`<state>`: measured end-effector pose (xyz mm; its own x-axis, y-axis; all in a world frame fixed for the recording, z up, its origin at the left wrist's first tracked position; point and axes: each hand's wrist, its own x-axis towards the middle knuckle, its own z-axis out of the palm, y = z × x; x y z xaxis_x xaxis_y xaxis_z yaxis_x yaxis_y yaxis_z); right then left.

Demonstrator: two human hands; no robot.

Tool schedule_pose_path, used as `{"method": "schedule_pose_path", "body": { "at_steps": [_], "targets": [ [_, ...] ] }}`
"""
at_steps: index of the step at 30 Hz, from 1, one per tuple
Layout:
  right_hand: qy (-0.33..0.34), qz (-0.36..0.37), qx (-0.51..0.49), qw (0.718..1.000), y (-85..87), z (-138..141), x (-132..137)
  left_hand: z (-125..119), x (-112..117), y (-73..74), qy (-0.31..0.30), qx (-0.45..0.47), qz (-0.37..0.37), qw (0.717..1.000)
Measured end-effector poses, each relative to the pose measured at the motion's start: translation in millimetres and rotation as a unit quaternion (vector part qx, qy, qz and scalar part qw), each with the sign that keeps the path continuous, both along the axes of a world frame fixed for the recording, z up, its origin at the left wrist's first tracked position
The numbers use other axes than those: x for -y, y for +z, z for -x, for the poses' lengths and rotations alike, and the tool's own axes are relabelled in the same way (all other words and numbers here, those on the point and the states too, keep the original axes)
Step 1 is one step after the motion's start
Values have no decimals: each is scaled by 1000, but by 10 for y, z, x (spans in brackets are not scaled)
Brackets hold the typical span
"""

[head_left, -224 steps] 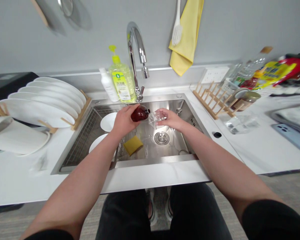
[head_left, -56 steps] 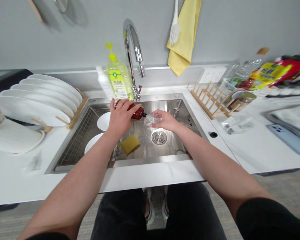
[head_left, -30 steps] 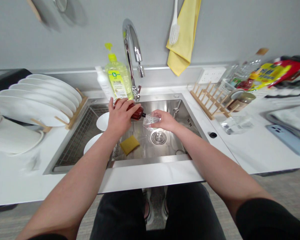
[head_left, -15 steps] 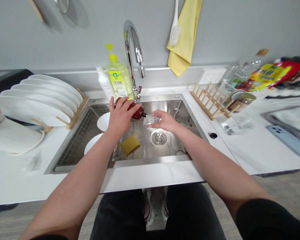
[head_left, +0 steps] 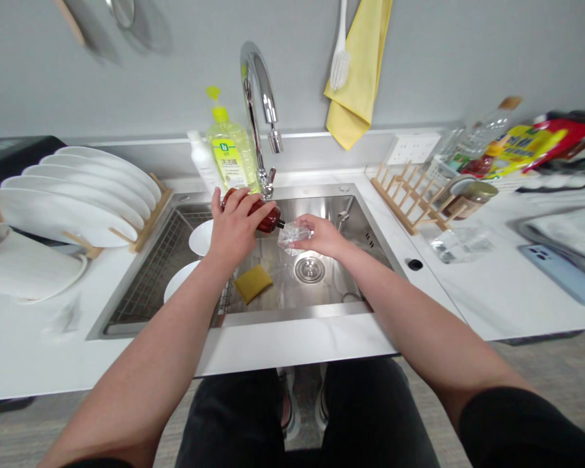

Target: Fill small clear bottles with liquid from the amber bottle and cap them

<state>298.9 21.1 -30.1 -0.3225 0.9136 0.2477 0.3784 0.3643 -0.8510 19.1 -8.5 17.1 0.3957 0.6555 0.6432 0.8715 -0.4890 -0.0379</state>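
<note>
Left hand (head_left: 234,231) closes around a dark red bottle (head_left: 268,220), its body partly hidden by the fingers. The bottle's tip sits just beside a clear cup (head_left: 294,238), its outline faint, pinched by the right hand (head_left: 322,235).

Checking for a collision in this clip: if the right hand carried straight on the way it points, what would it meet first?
Past the small clear cup it holds, the right hand would likely meet the nozzle of the glossy dark brown bottle in the left hand; depth is hard to judge.
</note>
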Motion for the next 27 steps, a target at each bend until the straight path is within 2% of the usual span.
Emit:
{"method": "schedule_pose_path", "body": {
  "at_steps": [27],
  "targets": [
    [19, -4, -15, 1000, 3, 0, 16, 5, 29, 80, -9, -34, -24, 999]
  ]
}}
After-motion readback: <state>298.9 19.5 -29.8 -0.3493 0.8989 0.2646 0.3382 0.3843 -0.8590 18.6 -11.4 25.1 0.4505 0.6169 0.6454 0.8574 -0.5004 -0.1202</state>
